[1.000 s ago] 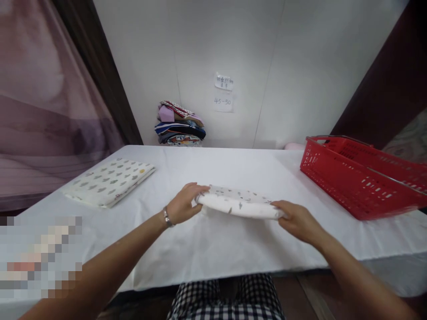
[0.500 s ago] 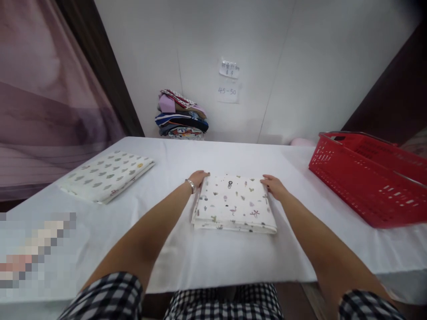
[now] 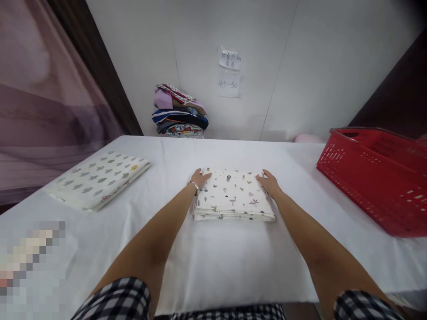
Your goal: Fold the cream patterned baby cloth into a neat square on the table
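Note:
In front of me on the table lies a neatly folded white cloth (image 3: 233,195) printed with small plants and animals, its layered fold edge facing me. My left hand (image 3: 199,179), with a bracelet at the wrist, grips its left side near the far corner, thumb on top. At the opposite far corner my right hand (image 3: 271,183) holds the right side, its thumb also on the upper face. The undersides of the fingers are hidden. Off to the left rests a second folded white cloth (image 3: 103,178) with grey cloud-like prints.
A red plastic basket (image 3: 370,178) stands at the right of the white-covered table (image 3: 240,266). Against the back wall is a stack of folded fabrics (image 3: 180,111), with paper signs (image 3: 229,84) on the wall beside it. A pixelated patch covers the lower left.
The folded cloth has shifted slightly away from me, with both hands at its sides. My thumbs now lie further over its top. The view has moved a little.

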